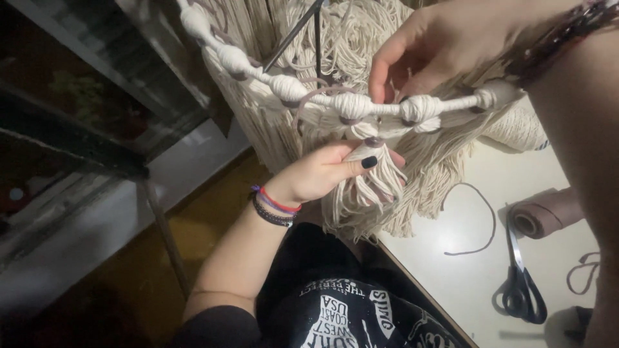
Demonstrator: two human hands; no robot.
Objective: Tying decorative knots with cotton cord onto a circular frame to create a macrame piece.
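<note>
Hands on knotted cream cord: left hand (322, 173) grip pinching a soft tassel (373, 174), right hand (425, 55) grip state unclear

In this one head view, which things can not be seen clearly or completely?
- Right hand: fingertips hidden behind the knotted cord bar; forearm cut by the right edge.
- Left hand: fingers buried in the cream fringe, grip unclear.
- Scissors: handles dark, blurred.
- Mauve cord spool: far end hidden by the right arm.
- Floor left: dark, indistinct.
</note>
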